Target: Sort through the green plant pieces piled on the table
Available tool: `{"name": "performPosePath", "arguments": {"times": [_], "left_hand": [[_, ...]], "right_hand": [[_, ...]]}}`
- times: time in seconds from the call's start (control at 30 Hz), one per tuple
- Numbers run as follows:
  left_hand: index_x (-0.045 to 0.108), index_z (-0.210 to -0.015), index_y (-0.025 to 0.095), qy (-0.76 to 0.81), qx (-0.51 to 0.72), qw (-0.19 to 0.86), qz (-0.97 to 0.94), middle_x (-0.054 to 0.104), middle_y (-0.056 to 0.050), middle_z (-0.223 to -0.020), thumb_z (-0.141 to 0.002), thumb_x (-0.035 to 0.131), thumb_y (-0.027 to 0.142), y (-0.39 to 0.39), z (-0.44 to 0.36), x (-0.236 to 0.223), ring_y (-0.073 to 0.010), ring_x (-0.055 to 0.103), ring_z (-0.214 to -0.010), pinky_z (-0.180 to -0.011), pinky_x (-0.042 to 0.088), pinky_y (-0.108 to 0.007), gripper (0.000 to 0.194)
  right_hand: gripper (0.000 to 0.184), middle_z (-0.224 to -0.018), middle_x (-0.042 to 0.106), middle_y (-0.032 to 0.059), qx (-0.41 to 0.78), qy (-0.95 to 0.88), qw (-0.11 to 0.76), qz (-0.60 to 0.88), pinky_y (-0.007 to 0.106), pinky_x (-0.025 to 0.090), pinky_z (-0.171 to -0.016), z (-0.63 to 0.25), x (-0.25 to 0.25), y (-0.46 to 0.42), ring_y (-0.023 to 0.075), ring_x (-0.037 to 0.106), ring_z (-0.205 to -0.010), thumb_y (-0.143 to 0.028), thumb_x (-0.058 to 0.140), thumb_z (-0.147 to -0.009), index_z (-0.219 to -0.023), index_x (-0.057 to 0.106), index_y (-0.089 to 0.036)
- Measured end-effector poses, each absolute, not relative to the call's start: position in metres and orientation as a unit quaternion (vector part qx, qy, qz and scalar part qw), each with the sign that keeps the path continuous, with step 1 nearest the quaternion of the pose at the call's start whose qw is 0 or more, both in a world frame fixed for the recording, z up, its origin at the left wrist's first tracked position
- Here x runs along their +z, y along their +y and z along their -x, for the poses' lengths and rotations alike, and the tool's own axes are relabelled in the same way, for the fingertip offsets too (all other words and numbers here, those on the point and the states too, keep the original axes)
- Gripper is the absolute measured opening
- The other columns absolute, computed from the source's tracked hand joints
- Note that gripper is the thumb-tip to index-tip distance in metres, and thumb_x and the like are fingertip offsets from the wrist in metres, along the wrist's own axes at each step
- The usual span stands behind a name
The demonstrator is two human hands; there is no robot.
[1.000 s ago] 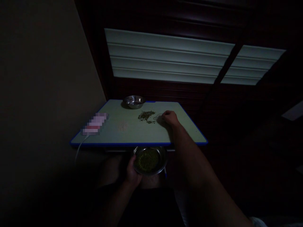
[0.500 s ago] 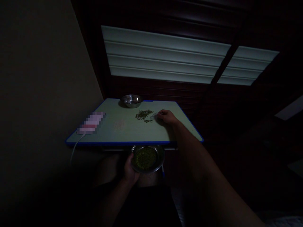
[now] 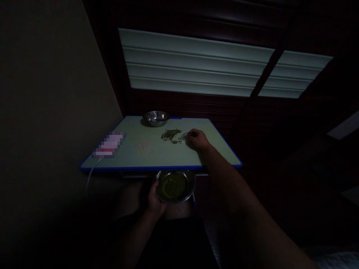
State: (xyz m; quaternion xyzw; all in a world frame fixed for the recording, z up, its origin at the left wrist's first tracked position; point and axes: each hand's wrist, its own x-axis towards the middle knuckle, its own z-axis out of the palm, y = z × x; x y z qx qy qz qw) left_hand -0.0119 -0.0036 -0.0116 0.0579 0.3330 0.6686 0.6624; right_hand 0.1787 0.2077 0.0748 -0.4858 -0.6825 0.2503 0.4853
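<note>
My left hand (image 3: 155, 201) grips the left rim of a metal bowl (image 3: 191, 189), held below the table's front edge above my lap. Small green grains, like mung beans (image 3: 172, 186), cover its bottom. Over the table my right hand (image 3: 198, 138) is closed on a small clear piece (image 3: 183, 136), whose exact kind is hard to make out in the dim light. That piece points left, close beside a loose, spread-out heap of dark greenish grains (image 3: 169, 135) on the tabletop.
The pale tabletop (image 3: 168, 157) has a blue edge. A second metal bowl (image 3: 157, 122) stands at its back left. A blurred-out phone-like device (image 3: 109, 145) with a white cable (image 3: 90, 175) lies at the left. A faint pale patch (image 3: 142, 148) marks the surface. Dark slatted panels (image 3: 190, 67) rise behind.
The view has shifted very slightly. My right hand and the clear piece stay beside the heap, with the piece's angle a little different. The left hand keeps its hold on the bowl.
</note>
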Motion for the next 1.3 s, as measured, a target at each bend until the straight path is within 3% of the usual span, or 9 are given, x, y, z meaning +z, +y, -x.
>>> {"name": "performPosePath", "arguments": {"times": [0.47,1.3], "left_hand": [[0.071,-0.097,0.016,0.346,0.664,0.661,-0.040,0.075,-0.009,-0.093,-0.079,0.054,0.034,-0.004,0.011,-0.006,-0.0272,0.067,-0.097,-0.093,0.049,-0.043,0.031],[0.071,-0.098,0.016,0.338,0.667,0.664,-0.022,0.075,-0.008,-0.092,-0.080,0.055,0.031,-0.004,0.011,-0.005,-0.0267,0.067,-0.096,-0.093,0.049,-0.043,0.029]], "right_hand": [[0.010,-0.062,0.062,-0.0004,0.257,-0.679,0.468,0.503,0.026,0.041,-0.062,-0.175,0.081,0.201,0.0129,0.053,-0.061,-0.014,0.052,-0.060,-0.064,0.060,-0.017],[0.015,-0.061,0.059,-0.0001,0.200,-0.651,0.453,0.576,0.025,0.038,-0.058,-0.178,0.082,0.197,0.0136,0.051,-0.060,-0.028,0.052,-0.062,-0.065,0.062,-0.017]]}}
